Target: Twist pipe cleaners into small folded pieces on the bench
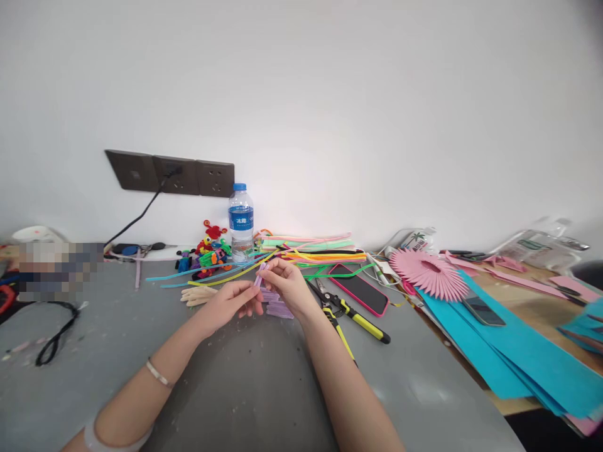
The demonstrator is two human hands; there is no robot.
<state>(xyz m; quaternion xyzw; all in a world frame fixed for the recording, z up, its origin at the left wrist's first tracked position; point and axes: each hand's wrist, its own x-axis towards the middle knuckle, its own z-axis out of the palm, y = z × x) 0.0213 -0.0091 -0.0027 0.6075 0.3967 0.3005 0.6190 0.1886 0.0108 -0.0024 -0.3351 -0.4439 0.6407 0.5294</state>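
Between my two hands, above the grey table (245, 389), is a small light purple strip (259, 276), a fuzzy stem by its look. My left hand (238, 300) is closed on its lower end, fingertips pinched. The fingers of my right hand (283, 282) pinch it higher up, close to the left fingertips. Behind and below my right hand lie more light purple pieces (279, 307). A bundle of cream pieces (198, 295) rests just beyond my left wrist. Long coloured stems (325, 256) are spread behind the hands.
A water bottle (240, 226) stands by the wall near small colourful figures (211, 254). Yellow-black pliers (362, 323) and a pink-cased phone (360, 290) lie right of my hands. Farther right are a pink paper fan (428, 273), blue sheets (513, 345) and another person's hand (586, 336).
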